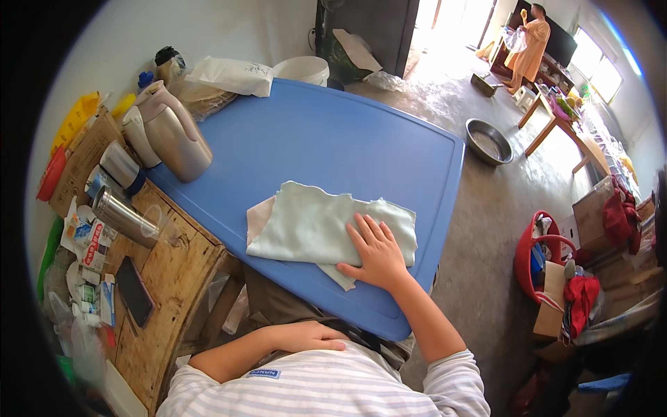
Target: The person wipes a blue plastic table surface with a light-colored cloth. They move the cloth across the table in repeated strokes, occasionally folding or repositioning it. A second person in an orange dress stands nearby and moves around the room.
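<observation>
A pale green piece of cloth [312, 224] lies folded on a blue plastic tabletop [323, 135], its upper edge ragged. At its left a beige part shows, and a narrow strip sticks out below its lower edge. My right hand [376, 253] rests flat on the cloth's right part, palm down with fingers spread. Against my belly, below the table's edge, lies my left hand [310, 336], apart from the cloth, with nothing visible in it.
Left of the cloth stand a metal thermos jug [180, 140] and a steel tumbler [125, 216]. A phone [135, 292] lies on a wooden table [172, 281]. At right are a metal basin [489, 142] and a red basket [526, 260] on the floor. Another person [529, 47] stands far off.
</observation>
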Tool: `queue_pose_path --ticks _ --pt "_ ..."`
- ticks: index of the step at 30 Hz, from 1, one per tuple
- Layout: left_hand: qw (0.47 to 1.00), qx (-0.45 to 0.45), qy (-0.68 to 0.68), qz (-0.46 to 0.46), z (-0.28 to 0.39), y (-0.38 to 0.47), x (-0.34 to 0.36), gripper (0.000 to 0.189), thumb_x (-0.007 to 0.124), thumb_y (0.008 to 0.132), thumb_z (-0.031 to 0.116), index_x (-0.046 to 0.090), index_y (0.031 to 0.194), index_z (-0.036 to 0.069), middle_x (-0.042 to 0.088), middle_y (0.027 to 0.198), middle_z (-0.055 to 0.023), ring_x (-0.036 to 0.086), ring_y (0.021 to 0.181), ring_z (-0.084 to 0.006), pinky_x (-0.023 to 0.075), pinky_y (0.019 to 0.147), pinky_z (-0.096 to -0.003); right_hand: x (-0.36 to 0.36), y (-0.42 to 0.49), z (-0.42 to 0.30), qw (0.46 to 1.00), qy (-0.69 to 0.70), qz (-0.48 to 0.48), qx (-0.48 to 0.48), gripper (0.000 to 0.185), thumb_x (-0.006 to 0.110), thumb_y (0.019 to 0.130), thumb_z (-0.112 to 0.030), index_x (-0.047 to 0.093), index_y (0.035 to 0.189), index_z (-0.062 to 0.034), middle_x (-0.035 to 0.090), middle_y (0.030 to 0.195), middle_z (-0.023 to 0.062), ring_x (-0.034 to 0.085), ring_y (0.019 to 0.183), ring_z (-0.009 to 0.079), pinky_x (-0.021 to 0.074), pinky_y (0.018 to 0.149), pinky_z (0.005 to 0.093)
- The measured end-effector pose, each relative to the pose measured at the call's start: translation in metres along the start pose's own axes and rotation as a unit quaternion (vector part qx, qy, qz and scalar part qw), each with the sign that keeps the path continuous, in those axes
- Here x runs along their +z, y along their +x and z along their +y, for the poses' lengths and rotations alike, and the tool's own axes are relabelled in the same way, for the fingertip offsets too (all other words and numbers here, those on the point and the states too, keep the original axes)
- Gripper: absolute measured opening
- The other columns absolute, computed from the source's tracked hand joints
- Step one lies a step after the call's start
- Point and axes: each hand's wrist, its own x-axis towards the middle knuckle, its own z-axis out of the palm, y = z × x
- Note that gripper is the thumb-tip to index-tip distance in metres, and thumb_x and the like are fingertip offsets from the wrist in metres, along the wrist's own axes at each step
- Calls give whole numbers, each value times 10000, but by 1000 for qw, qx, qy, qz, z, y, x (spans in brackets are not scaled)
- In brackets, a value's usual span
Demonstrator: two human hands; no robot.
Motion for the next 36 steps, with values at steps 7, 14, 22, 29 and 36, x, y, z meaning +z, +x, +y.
queue_pose_path --ticks 7,14,22,29,36 --pt "998 54 10 26 -11 25 3 383 402 963 330 566 1044 -6 605 994 -149 549 964 -230 408 872 -322 1 0 0 1000 11 10 -5 792 514 776 -603 414 1332 -48 314 1427 170 268 1339 298 191 1102 434" --pt "981 141 -76 109 29 31 3 240 429 953 207 536 902 -1 564 837 -70 488 816 -138 409 768 -294 1 2 -1 1000 22 8 8 789 538 765 -606 415 1334 -74 319 1431 142 273 1339 290 193 1102 430" --pt "868 306 158 358 63 42 1 106 518 885 147 563 880 51 575 664 -75 577 567 -228 474 551 -322 0 4 -1 999 33 14 13 709 528 799 -556 434 1315 -79 332 1426 130 282 1334 274 206 1097 426" --pt "673 128 454 570 23 50 -96 371 589 803 270 550 1112 69 535 1053 -133 516 1013 -286 426 825 -428 11 7 5 998 3 44 50 492 416 909 -386 456 1303 -95 367 1407 120 315 1318 262 225 1083 424" --pt "686 93 442 571 -18 72 -193 412 452 913 343 524 1221 78 479 1281 -133 450 1180 -284 319 989 -433 31 69 28 988 -18 85 129 491 398 924 -391 436 1328 -116 362 1415 114 314 1321 258 213 1085 427"
